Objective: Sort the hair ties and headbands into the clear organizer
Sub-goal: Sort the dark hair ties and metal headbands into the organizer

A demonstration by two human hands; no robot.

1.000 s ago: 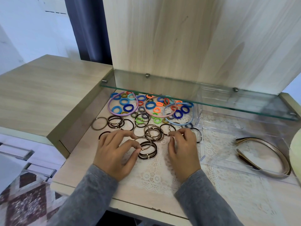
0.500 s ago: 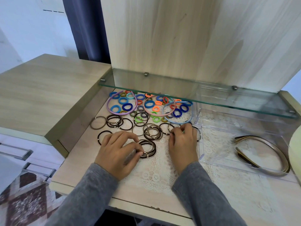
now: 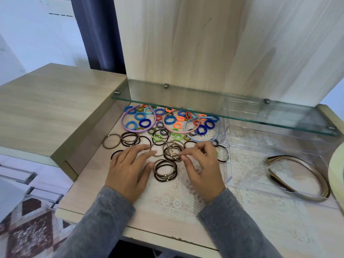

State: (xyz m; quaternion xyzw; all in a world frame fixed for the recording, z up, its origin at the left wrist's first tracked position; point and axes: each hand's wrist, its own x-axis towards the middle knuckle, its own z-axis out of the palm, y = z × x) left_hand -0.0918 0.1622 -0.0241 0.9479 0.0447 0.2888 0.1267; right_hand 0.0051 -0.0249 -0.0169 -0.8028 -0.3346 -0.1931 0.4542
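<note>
Grey sleeves reach in from the near edge of the tabletop [image 3: 89, 198], both hands over a white lace mat [image 3: 176, 199]. The left hand [image 3: 128, 170] lies flat with its fingers straight and spread, holding nothing. Its fingertips are by a loose tan tie, and its thumb tip is right at the rim of a stack of dark brown hair ties [image 3: 165, 170], which sits between the two hands.

The right hand [image 3: 202, 168] has its fingers bent toward a cluster of tan hair ties [image 3: 173, 150], with the fingertips at the cluster's near side. I cannot tell whether it is pinching one (small gold beads show up near its knuckles).

More brown and black ties are scattered toward the left edge. Farther back, partly under a glass shelf [image 3: 242, 116], bright hair ties [image 3: 144, 123] in blue, orange, green and teal are mixed in with a purple headband [image 3: 123, 121], a pink headband [image 3: 168, 128] and a light blue headband [image 3: 202, 140].

The clear organizer [image 3: 228, 164] stands at the right side of the tabletop, just beside the right hand. Its near compartment holds gold-and-brown headbands [image 3: 325, 189], lying flat toward its right end.
</note>
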